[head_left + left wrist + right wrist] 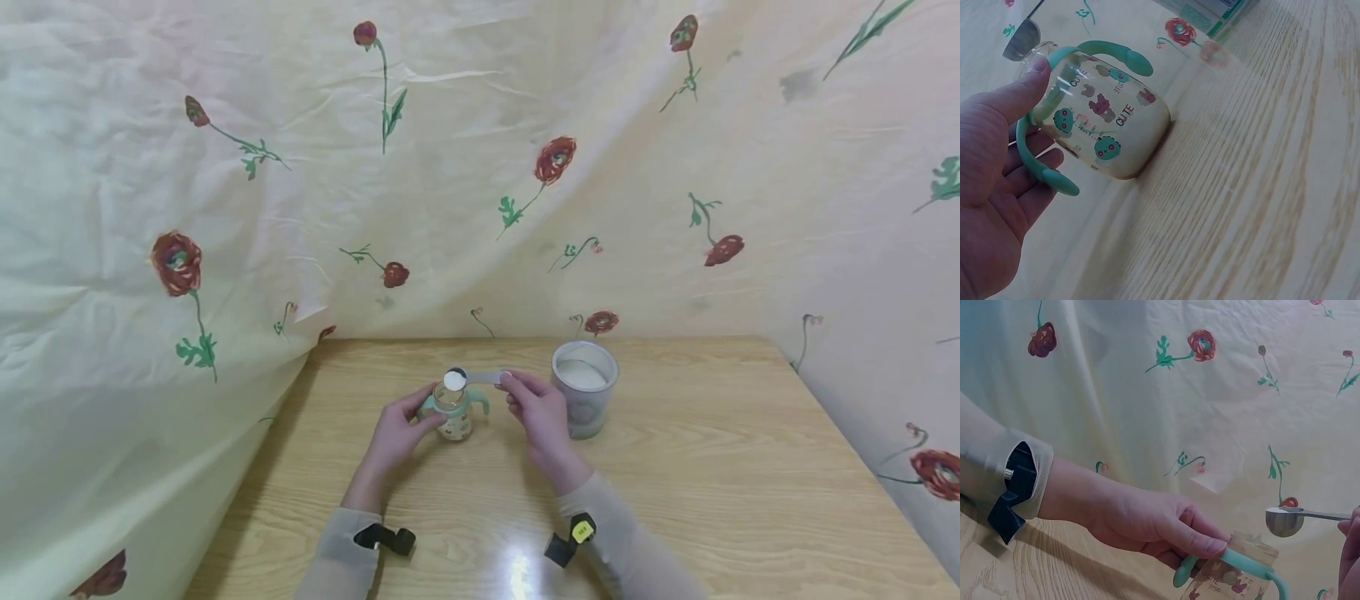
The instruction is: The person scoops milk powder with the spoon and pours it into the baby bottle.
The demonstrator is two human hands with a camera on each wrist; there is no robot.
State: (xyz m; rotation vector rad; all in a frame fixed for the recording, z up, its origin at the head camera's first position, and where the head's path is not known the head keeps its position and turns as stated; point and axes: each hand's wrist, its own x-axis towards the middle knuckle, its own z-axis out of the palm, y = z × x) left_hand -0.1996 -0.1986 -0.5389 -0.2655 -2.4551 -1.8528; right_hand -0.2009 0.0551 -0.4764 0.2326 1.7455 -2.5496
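Note:
A clear baby bottle [1107,112] with mint-green handles and cartoon prints stands on the table, pale powder at its bottom. My left hand [401,429] grips it by the neck ring, thumb on the near side and fingers behind. Its mouth is uncapped. In my right hand [542,412] I pinch the handle of a metal measuring spoon [1285,522]. The spoon's round bowl, heaped with white powder, hangs level just above the bottle's mouth. Close beside the right hand stands an open canister [587,412] with white powder inside.
The wooden table [712,467] runs up to a flowered cloth [450,183] hanging behind it and along both sides. Both wrists carry small black strapped-on devices. The canister is the nearest obstacle to the right hand.

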